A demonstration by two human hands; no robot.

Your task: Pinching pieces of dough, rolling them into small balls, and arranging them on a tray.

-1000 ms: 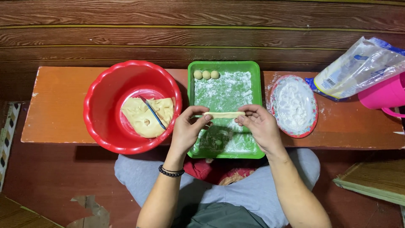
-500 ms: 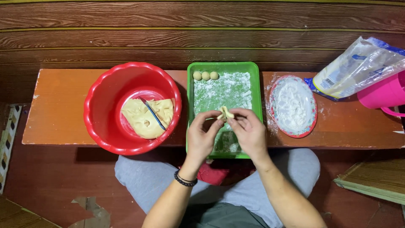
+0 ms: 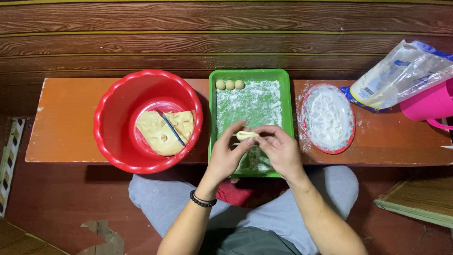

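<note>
Two hands, left hand and right hand, pinch a small pale-yellow folded strip of dough. It looks soft, curled, smooth, above the floured green plastic tray.

crumpled clear plastic bag, blue-edged, far right

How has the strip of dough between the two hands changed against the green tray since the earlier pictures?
Yes. The dough strip was stretched wide across the green tray; now the left hand and right hand have closed together, folding it short near the tray's middle.
</note>
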